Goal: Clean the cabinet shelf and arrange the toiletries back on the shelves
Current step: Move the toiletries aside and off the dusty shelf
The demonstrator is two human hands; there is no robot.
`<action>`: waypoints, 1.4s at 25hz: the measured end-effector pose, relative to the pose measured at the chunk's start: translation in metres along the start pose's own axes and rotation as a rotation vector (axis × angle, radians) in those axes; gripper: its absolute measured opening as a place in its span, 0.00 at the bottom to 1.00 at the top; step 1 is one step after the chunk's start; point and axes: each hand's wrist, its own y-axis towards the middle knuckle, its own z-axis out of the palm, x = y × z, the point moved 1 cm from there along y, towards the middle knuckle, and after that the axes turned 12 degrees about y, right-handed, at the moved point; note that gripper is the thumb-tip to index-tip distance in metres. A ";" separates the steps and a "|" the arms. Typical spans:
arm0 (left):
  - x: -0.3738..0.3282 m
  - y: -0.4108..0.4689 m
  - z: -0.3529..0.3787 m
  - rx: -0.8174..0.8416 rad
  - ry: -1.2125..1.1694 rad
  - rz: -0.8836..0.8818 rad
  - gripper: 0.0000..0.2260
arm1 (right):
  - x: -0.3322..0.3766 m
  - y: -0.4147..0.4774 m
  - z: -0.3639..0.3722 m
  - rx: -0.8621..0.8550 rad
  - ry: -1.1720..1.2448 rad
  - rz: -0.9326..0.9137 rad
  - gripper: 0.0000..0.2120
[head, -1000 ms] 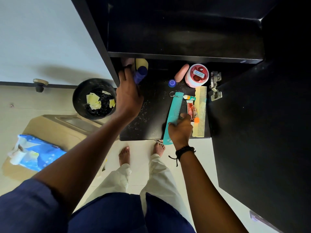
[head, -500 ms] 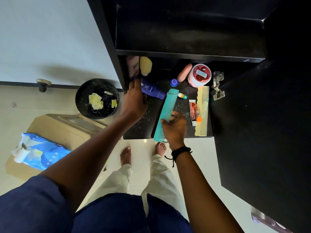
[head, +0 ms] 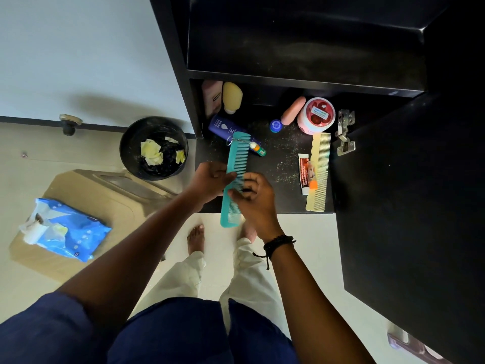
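A long teal comb [head: 235,164] is lifted over the front of the black cabinet shelf [head: 278,164]. My left hand [head: 210,181] pinches its spine and my right hand [head: 253,198] grips its toothed side. On the dusty shelf lie a dark blue lotion bottle [head: 221,126], a small orange-and-green tube [head: 258,149], a blue cap [head: 275,125], a pink bottle [head: 292,111], a red-lidded jar [head: 316,115], a yellow comb [head: 320,169] and a red-and-white tube [head: 305,174]. At the back left stand a pink pack [head: 211,97] and a yellow bottle [head: 231,97].
The upper shelf [head: 301,48] is bare and dark. The open cabinet door [head: 409,206] hangs on the right with its hinge [head: 346,132]. A black bin [head: 153,148] with scraps stands on the floor at left, next to a blue wipes pack [head: 65,229] on a beige surface.
My left hand let go of the blue lotion bottle, now lying on the shelf, and came down to the teal comb. My right hand lifted the comb toward me.
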 end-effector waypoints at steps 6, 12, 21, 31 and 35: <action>0.017 -0.004 -0.020 -0.175 -0.085 -0.117 0.02 | 0.005 0.022 -0.001 0.038 -0.100 0.024 0.20; 0.022 0.018 -0.026 -0.214 -0.017 -0.238 0.09 | 0.023 0.084 -0.016 -0.226 -0.354 -0.187 0.25; 0.023 0.032 -0.016 -0.290 0.253 -0.237 0.07 | 0.042 0.115 -0.003 -0.045 -0.879 -0.293 0.20; 0.009 0.026 -0.024 -0.363 0.286 -0.093 0.09 | 0.065 0.102 0.009 -0.051 -0.406 -0.497 0.18; -0.004 0.020 -0.028 -0.351 0.225 -0.034 0.11 | 0.090 0.108 0.036 -0.041 -0.365 -0.514 0.19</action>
